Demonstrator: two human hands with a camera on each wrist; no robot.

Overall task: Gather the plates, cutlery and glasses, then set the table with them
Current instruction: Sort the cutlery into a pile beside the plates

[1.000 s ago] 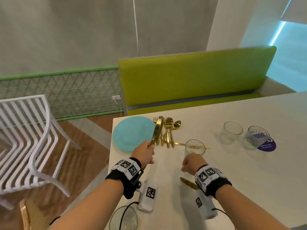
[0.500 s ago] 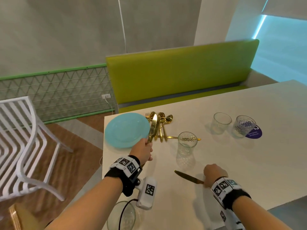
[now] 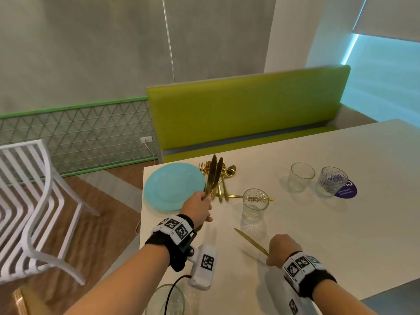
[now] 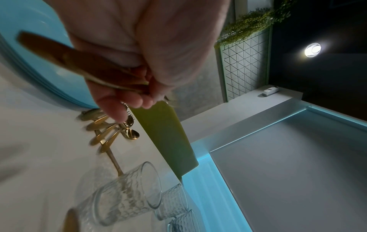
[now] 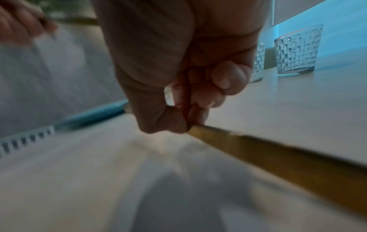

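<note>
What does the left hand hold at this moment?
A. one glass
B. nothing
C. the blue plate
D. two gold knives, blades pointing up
D: in the head view the left hand grips the handles of two gold knives, whose blades stand up beside the blue plate.

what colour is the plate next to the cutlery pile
Light turquoise blue plate, plain with no pattern; clearest in the head view.

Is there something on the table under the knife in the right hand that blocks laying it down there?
Nothing visible does. The right hand pinches the gold knife low over bare table. The nearest glass stands apart, beyond the blade tip. The left hand holds two more knives up, clear of it.
</note>
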